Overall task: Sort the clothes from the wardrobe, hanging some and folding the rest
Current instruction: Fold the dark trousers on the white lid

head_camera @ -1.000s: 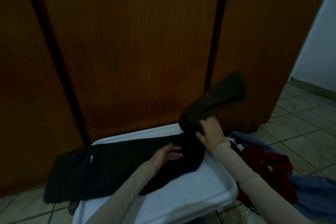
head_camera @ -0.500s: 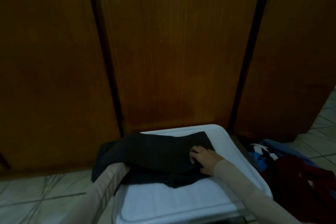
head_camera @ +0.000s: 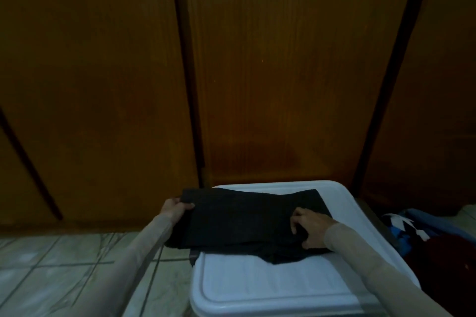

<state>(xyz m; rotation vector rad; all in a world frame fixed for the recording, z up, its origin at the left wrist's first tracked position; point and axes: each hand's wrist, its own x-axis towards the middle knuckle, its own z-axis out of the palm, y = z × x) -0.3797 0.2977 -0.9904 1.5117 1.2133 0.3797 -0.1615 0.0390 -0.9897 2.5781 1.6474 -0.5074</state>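
now two hands (head_camera: 174,210) (head_camera: 310,228), one dark garment (head_camera: 242,221), one white lid (head_camera: 270,288)

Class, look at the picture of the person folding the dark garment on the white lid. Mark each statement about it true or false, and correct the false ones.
1. The dark garment lies on a white plastic lid. True.
2. The left hand grips the garment's left end. True.
3. The right hand holds a hanger. False: it rests on the garment.
4. The wardrobe doors stand open. False: they are closed.
5. More clothes lie on the floor to the right. True.
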